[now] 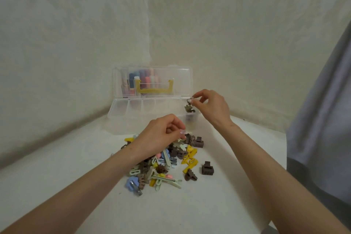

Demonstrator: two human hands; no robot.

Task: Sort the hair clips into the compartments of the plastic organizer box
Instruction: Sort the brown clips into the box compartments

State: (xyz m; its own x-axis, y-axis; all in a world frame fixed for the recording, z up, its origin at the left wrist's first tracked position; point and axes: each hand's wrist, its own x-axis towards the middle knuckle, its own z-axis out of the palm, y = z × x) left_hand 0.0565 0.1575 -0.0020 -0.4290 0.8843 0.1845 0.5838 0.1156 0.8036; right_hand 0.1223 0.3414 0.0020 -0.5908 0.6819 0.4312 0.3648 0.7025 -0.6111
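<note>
Left hand (163,135): fingers curled, tips down in the far edge of the hair clips (165,163); cannot tell whether it grips one. The pile lies under and nearer than that hand on the counter (76,186), large and mixed, so the sorting looks barely begun. Organizer box (121,112) is beyond the hand, lid (153,74) propped up, left compartments seemingly bare. Right hand (210,106) pinches a brown claw clip (189,108) just above the right-end compartment, which holds something dark and blurred. Grey cloth (322,119) hangs right of that hand. Nothing blocks the drop.

No text, label, brand, number or sign can be read; nothing legible is shown on the clear organizer box (118,108); none is seen on the hair clips (163,165).
</note>
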